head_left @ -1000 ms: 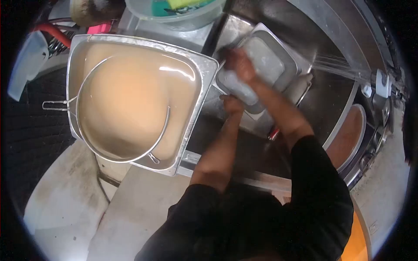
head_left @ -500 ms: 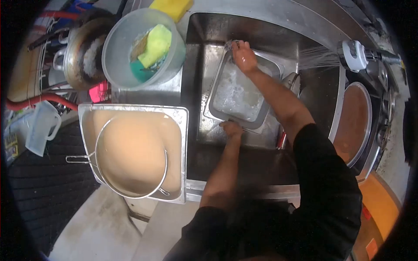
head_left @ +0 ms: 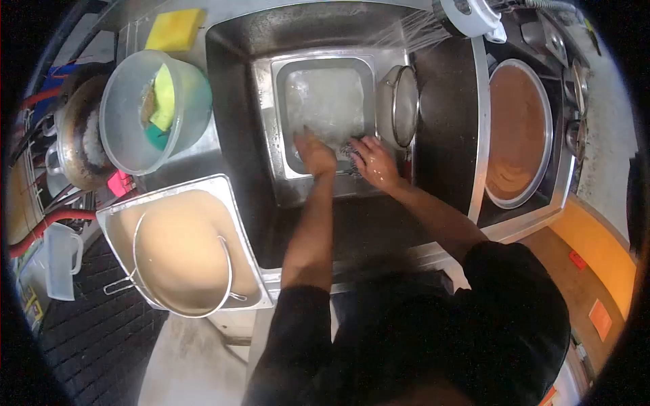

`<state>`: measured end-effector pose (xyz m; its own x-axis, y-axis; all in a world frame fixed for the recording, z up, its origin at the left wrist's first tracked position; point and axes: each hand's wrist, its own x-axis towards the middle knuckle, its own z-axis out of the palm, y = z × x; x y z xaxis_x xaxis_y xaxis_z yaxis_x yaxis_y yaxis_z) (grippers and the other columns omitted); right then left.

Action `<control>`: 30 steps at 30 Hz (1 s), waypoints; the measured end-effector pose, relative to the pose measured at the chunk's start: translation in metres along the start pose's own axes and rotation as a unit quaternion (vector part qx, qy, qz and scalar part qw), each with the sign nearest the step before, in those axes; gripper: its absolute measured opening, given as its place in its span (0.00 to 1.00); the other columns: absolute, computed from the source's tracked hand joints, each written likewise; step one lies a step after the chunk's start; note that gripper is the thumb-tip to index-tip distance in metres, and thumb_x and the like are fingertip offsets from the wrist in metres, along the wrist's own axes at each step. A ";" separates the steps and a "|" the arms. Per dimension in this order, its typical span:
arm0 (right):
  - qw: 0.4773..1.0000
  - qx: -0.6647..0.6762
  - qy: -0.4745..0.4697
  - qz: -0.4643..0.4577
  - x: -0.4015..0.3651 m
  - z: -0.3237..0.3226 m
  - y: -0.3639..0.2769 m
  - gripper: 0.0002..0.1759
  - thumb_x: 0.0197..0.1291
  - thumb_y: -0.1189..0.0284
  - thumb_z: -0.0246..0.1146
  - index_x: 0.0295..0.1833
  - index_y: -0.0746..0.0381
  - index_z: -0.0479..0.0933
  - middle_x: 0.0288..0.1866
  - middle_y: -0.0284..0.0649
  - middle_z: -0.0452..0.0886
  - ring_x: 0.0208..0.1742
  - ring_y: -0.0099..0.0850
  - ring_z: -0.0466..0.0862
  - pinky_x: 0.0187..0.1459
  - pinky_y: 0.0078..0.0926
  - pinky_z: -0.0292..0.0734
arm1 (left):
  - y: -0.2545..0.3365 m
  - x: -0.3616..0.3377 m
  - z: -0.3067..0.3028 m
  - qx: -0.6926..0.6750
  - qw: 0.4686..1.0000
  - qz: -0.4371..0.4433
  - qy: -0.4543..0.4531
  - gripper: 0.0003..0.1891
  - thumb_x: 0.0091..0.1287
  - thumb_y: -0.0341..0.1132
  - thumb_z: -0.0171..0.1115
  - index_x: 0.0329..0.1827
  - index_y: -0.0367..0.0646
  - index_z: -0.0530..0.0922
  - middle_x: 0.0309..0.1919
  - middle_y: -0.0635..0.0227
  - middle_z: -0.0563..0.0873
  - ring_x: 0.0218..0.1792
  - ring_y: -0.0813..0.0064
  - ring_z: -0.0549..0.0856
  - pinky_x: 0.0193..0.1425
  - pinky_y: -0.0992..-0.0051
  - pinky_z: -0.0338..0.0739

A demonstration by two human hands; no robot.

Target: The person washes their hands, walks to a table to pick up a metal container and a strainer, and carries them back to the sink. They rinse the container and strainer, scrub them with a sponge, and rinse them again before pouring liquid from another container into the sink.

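Note:
A rectangular steel pan lies in the sink, with cloudy, foamy water in it. My left hand reaches over the pan's near edge, its slightly blurred fingers stretched out and apart at the water. My right hand is at the near right corner of the pan. Its fingers are closed round a metal scourer, only part of which shows. Just beyond that hand, a round strainer leans against the sink's right side.
Water sprays from a white shower head at the upper right. Left of the sink are a plastic tub with sponges, a yellow sponge and a large steel container of tan liquid. Brown liquid fills a round vessel at right.
My right hand has come from the pan's far edge to its near right corner with the scourer. My left hand has moved from the near rim to over the pan. The view has shifted.

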<state>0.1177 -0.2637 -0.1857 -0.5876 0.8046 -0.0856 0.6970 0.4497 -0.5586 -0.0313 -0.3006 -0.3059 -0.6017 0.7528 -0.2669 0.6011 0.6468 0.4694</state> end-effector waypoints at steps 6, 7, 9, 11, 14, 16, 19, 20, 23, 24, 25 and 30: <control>0.989 -0.137 0.034 0.051 0.005 -0.041 0.023 0.19 0.59 0.69 0.61 0.54 0.67 0.75 0.45 0.50 0.76 0.49 0.48 0.77 0.50 0.43 0.75 | 0.018 0.001 -0.020 0.089 0.925 -0.081 -0.361 0.57 0.54 0.59 0.67 0.77 0.46 0.40 0.75 0.43 0.43 0.75 0.46 0.49 0.72 0.40 0.49; 0.980 -0.178 0.059 0.071 0.003 -0.045 0.024 0.19 0.59 0.71 0.62 0.55 0.67 0.74 0.45 0.49 0.77 0.50 0.48 0.77 0.51 0.43 0.74 | 0.008 -0.009 -0.019 0.092 0.922 -0.092 -0.366 0.57 0.54 0.59 0.67 0.77 0.46 0.40 0.75 0.43 0.43 0.75 0.46 0.49 0.72 0.40 0.49; 0.978 -0.178 0.082 0.078 0.005 -0.051 0.038 0.19 0.59 0.69 0.61 0.53 0.67 0.75 0.43 0.49 0.77 0.48 0.48 0.77 0.49 0.41 0.76 | -0.003 -0.013 -0.015 0.077 0.939 -0.148 -0.299 0.59 0.54 0.59 0.68 0.77 0.45 0.36 0.73 0.35 0.39 0.74 0.39 0.43 0.73 0.41 0.45; 0.973 -0.178 0.112 0.092 0.004 -0.048 0.036 0.18 0.59 0.67 0.61 0.52 0.67 0.76 0.41 0.48 0.76 0.45 0.47 0.77 0.46 0.40 0.77 | -0.026 -0.026 -0.008 0.200 0.947 -0.108 -0.225 0.62 0.53 0.59 0.69 0.76 0.42 0.32 0.71 0.28 0.33 0.72 0.31 0.36 0.74 0.42 0.40; 0.996 -0.056 0.020 -0.065 -0.020 -0.032 0.028 0.17 0.58 0.71 0.61 0.52 0.66 0.76 0.40 0.45 0.75 0.43 0.43 0.76 0.45 0.37 0.77 | -0.036 -0.030 -0.023 0.101 0.967 -0.143 -0.186 0.63 0.51 0.46 0.75 0.76 0.43 0.31 0.72 0.34 0.27 0.73 0.33 0.36 0.72 0.38 0.44; 0.993 -0.045 -0.012 -0.111 -0.040 0.003 0.022 0.17 0.57 0.73 0.61 0.52 0.65 0.76 0.41 0.44 0.75 0.43 0.42 0.76 0.45 0.37 0.78 | -0.027 -0.034 -0.028 0.138 0.953 -0.155 -0.220 0.61 0.51 0.48 0.74 0.76 0.41 0.35 0.71 0.32 0.31 0.73 0.32 0.38 0.72 0.37 0.44; 0.977 -0.108 -0.069 -0.170 -0.029 0.037 0.040 0.19 0.50 0.74 0.62 0.50 0.63 0.76 0.39 0.44 0.73 0.43 0.41 0.76 0.43 0.35 0.78 | -0.085 -0.013 0.048 0.186 0.905 -0.137 -0.357 0.49 0.54 0.51 0.70 0.74 0.39 0.54 0.72 0.36 0.50 0.72 0.34 0.48 0.71 0.36 0.45; 0.975 -0.156 -0.040 -0.150 -0.013 0.047 0.054 0.20 0.47 0.74 0.62 0.49 0.62 0.76 0.38 0.44 0.73 0.43 0.40 0.75 0.41 0.35 0.79 | -0.075 -0.011 0.034 0.188 0.877 -0.097 -0.432 0.41 0.55 0.51 0.68 0.69 0.40 0.64 0.69 0.42 0.60 0.70 0.38 0.57 0.70 0.39 0.51; 0.967 -0.223 0.007 -0.121 0.078 0.031 0.070 0.11 0.51 0.72 0.62 0.43 0.60 0.77 0.36 0.46 0.73 0.41 0.42 0.76 0.37 0.38 0.78 | -0.046 0.003 0.009 0.185 0.832 -0.065 -0.519 0.30 0.56 0.50 0.66 0.59 0.42 0.77 0.61 0.53 0.76 0.62 0.47 0.73 0.66 0.48 0.64; 0.976 -0.201 0.019 -0.082 0.090 0.032 0.061 0.08 0.55 0.72 0.62 0.41 0.60 0.77 0.35 0.46 0.73 0.41 0.43 0.77 0.37 0.41 0.77 | -0.048 -0.002 0.005 0.192 0.825 -0.074 -0.527 0.25 0.56 0.48 0.66 0.54 0.43 0.80 0.56 0.57 0.81 0.57 0.52 0.80 0.63 0.54 0.71; 0.975 -0.203 0.017 -0.087 0.089 0.035 0.058 0.08 0.55 0.72 0.62 0.41 0.60 0.77 0.35 0.46 0.73 0.41 0.43 0.77 0.37 0.41 0.77 | -0.069 -0.007 0.029 0.187 0.827 -0.076 -0.525 0.25 0.56 0.48 0.66 0.54 0.43 0.80 0.56 0.57 0.81 0.57 0.52 0.80 0.63 0.54 0.71; 0.988 -0.111 0.018 -0.107 -0.036 0.074 0.056 0.10 0.54 0.73 0.64 0.42 0.62 0.76 0.37 0.47 0.74 0.38 0.46 0.78 0.34 0.41 0.77 | -0.076 -0.010 0.032 0.135 0.883 -0.013 -0.449 0.24 0.56 0.47 0.66 0.51 0.39 0.82 0.51 0.54 0.83 0.53 0.57 0.83 0.58 0.61 0.76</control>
<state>0.1476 -0.2964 -0.2743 -0.7184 0.6941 0.0464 0.6346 0.6812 -0.3650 -0.0539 -0.3537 -0.3658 -0.0298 0.4518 -0.8916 0.7691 0.5801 0.2683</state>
